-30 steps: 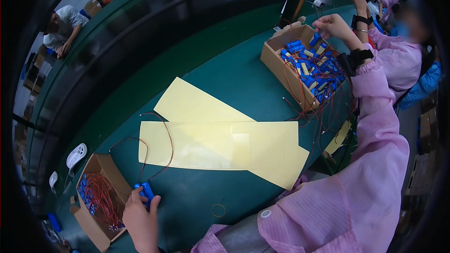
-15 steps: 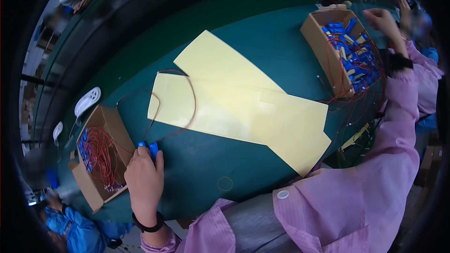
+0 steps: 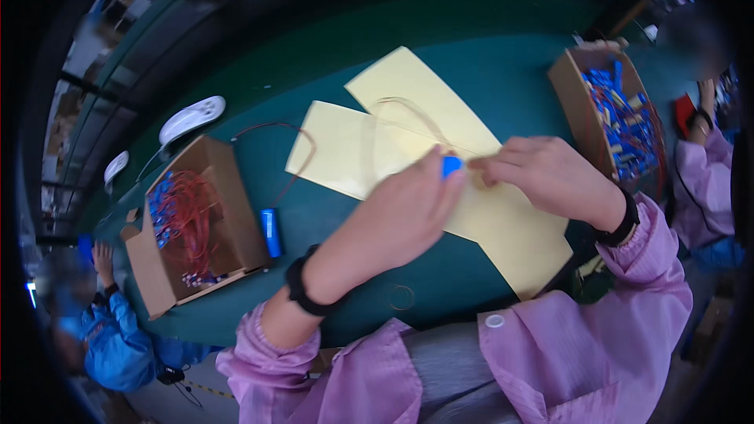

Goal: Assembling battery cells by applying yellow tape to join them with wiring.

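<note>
Over the yellow sheets [image 3: 334, 141] at mid-table, my left hand [image 3: 404, 208] is closed on a blue battery [image 3: 451, 166], whose blue end shows past the fingers. My right hand [image 3: 542, 177] is close to it on the right, thumb and fingers pinched together. What that pinch holds, if anything, is too blurred to make out. A thin wire [image 3: 412, 110] loops above the hands, smeared by motion. Another blue battery [image 3: 270, 232] lies on the green table beside the left cardboard box [image 3: 229, 188], with a red wire [image 3: 314, 141] curving above it onto the sheets.
Red wires and blue batteries fill the left box. A second cardboard box [image 3: 577, 98] of blue batteries stands at the right. White devices [image 3: 191, 119] sit beyond the left box. A thin ring [image 3: 400, 297] lies near the front edge. Other people are at both sides.
My left hand has moved right from beside the left box, carrying one battery and leaving another on the table. My right hand has come in from the right box to meet it.
</note>
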Demonstrator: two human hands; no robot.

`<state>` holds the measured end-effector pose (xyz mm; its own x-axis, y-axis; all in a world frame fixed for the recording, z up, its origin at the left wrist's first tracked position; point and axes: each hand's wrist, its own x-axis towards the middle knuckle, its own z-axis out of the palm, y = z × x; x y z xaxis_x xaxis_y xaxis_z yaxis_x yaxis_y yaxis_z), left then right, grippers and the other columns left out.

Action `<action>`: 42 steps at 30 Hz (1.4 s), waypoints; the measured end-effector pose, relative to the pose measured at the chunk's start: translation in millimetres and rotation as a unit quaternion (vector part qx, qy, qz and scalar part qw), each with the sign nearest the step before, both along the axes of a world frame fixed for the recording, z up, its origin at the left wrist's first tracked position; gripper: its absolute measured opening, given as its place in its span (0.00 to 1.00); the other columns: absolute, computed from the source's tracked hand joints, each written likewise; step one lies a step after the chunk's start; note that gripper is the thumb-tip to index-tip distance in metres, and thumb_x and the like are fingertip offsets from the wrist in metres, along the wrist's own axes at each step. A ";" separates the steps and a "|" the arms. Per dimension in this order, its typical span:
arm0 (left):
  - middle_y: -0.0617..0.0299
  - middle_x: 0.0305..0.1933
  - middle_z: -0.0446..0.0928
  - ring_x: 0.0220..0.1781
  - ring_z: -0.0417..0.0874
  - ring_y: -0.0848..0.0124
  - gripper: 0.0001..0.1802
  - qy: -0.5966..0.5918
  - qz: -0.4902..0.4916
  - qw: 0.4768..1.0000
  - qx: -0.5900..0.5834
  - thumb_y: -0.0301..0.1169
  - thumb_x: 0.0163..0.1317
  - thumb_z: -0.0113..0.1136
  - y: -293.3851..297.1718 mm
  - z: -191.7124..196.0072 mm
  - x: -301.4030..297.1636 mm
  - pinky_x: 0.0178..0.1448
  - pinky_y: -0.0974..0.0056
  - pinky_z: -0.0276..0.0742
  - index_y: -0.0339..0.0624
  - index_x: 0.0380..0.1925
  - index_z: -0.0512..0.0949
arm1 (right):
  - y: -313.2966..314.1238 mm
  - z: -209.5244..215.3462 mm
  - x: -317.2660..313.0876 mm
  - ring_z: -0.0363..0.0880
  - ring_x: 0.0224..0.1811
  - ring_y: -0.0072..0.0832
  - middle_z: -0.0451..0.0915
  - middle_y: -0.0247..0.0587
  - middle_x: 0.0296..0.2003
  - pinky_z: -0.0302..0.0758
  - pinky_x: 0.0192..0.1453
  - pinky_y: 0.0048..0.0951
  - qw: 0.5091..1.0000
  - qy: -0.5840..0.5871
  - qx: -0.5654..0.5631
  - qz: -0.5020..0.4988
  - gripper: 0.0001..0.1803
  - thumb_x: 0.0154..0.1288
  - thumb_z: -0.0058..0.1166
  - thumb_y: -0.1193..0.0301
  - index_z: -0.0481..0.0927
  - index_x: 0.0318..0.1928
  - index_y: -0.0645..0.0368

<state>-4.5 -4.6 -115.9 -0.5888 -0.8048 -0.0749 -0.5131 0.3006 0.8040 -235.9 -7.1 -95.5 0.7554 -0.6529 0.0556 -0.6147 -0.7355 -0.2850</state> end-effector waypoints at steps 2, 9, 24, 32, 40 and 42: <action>0.36 0.33 0.76 0.37 0.77 0.40 0.22 -0.005 -0.018 1.000 -0.001 0.41 0.72 0.37 -5.8 -5.8 -9.5 0.42 0.47 0.72 0.28 0.42 0.68 | -1.0 -10.2 0.0 0.76 0.35 0.36 0.78 0.37 0.29 0.73 0.37 0.35 1.000 -0.019 -0.005 0.014 0.12 0.51 0.49 0.79 0.76 0.38 0.56; 0.42 0.24 0.77 0.27 0.79 0.45 0.22 -0.068 -0.035 0.997 -0.024 0.43 0.71 0.39 -16.1 -7.4 -13.1 0.34 0.47 0.74 0.30 0.38 0.68 | -5.1 1.0 16.1 0.74 0.34 0.34 0.77 0.34 0.28 0.73 0.37 0.32 1.000 0.006 -0.005 0.013 0.07 0.47 0.51 0.77 0.77 0.31 0.56; 0.44 0.33 0.80 0.37 0.82 0.50 0.20 0.070 -0.023 0.997 0.027 0.41 0.68 0.49 -38.1 4.1 6.4 0.42 0.54 0.75 0.32 0.43 0.73 | 6.7 78.0 -35.6 0.66 0.38 0.20 0.64 0.32 0.36 0.64 0.45 0.18 0.840 -0.481 0.013 -0.252 0.13 0.58 0.56 0.75 0.63 0.37 0.55; 0.49 0.44 0.81 0.37 0.85 0.67 0.19 0.460 0.117 0.879 0.052 0.22 0.54 0.67 -39.7 61.1 46.9 0.37 0.67 0.84 0.31 0.45 0.74 | -25.5 74.7 92.6 0.71 0.32 0.16 0.69 0.26 0.25 0.67 0.40 0.17 0.661 -0.647 0.345 -0.161 0.16 0.55 0.60 0.78 0.64 0.34 0.53; 0.51 0.35 0.81 0.30 0.84 0.68 0.21 0.475 0.206 0.853 -0.068 0.27 0.47 0.74 -33.5 73.3 62.9 0.33 0.68 0.83 0.29 0.39 0.75 | -38.9 65.1 127.9 0.65 0.26 0.11 0.66 0.22 0.22 0.63 0.34 0.17 0.587 -0.682 0.415 -0.134 0.17 0.58 0.61 0.75 0.62 0.30 0.49; 0.54 0.34 0.81 0.32 0.84 0.71 0.17 0.480 0.200 0.852 -0.063 0.23 0.48 0.73 -34.9 75.1 65.0 0.35 0.70 0.83 0.31 0.36 0.75 | -39.4 65.7 132.7 0.65 0.26 0.11 0.67 0.22 0.22 0.63 0.34 0.17 0.584 -0.680 0.419 -0.141 0.18 0.57 0.61 0.75 0.61 0.29 0.49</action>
<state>60.5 -39.5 -40.8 -0.0067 -0.9218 0.3877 0.2815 0.3703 0.8853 -103.1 -46.6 -29.8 0.2405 -0.9693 0.0506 0.5380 0.0897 -0.8382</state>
